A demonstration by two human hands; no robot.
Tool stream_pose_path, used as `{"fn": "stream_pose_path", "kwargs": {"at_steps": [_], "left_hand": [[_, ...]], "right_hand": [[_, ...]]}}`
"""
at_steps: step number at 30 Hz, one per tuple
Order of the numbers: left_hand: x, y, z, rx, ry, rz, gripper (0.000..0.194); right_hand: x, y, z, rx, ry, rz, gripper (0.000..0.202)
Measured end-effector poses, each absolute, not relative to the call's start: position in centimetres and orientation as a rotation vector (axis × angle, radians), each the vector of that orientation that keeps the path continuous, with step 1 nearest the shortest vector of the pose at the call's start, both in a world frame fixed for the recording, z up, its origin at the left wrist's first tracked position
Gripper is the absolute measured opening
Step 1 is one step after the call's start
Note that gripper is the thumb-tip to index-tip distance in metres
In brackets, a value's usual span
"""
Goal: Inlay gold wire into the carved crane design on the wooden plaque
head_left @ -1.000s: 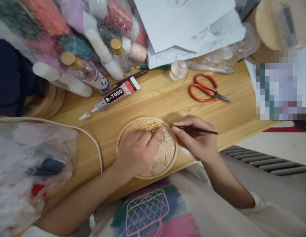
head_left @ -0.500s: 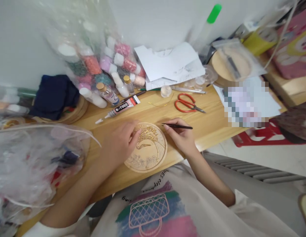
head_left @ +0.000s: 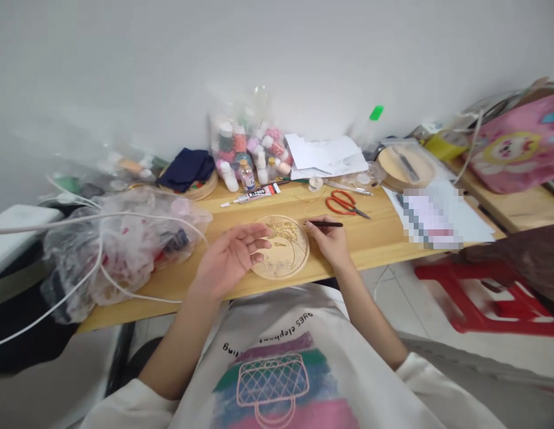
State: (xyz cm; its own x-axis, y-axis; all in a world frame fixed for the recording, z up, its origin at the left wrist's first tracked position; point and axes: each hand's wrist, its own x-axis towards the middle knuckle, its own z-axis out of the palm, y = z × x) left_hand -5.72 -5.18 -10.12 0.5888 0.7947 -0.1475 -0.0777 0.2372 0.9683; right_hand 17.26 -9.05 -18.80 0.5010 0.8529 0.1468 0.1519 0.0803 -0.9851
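A round wooden plaque lies on the table before me, bearing a gold-wire crane and drawn wave lines. My left hand is open at its left side, palm turned up and fingers spread, covering part of the rim and holding nothing. On the plaque's right, my right hand pinches slim black tweezers, whose tip points left toward the rim. Behind the plaque lie a B-7000 glue tube, a thin gold wire and red-handled scissors.
Bottles and a bag of coloured jars stand along the wall beside white papers. A crumpled plastic bag and white cables fill the left. A wooden disc and a red stool are at right.
My left hand has lifted off the plaque and turned palm up, with its fingers spreading. The right hand keeps the tweezers by the right rim. The camera view has tilted up.
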Motion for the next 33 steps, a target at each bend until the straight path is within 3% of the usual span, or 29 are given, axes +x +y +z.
{"fn": "stream_pose_path", "kwargs": {"at_steps": [5, 9, 15, 33], "left_hand": [[-6.0, -7.2, -10.0, 0.670, 0.583, 0.715, 0.021], [-6.1, -8.0, -10.0, 0.578, 0.535, 0.758, 0.012], [-5.9, -8.8, -9.8, 0.498, 0.508, 0.824, 0.023], [-2.8, -8.5, -9.5, 0.337, 0.439, 0.750, 0.023]], "right_hand": [[17.3, -8.9, -19.0, -1.408, -0.961, 0.653, 0.025], [17.3, -8.7, -19.0, -1.404, -0.961, 0.650, 0.028], [17.3, -8.7, -19.0, -1.411, -0.966, 0.629, 0.027], [17.0, -8.9, -18.3, -1.440, -0.953, 0.635, 0.028]]}}
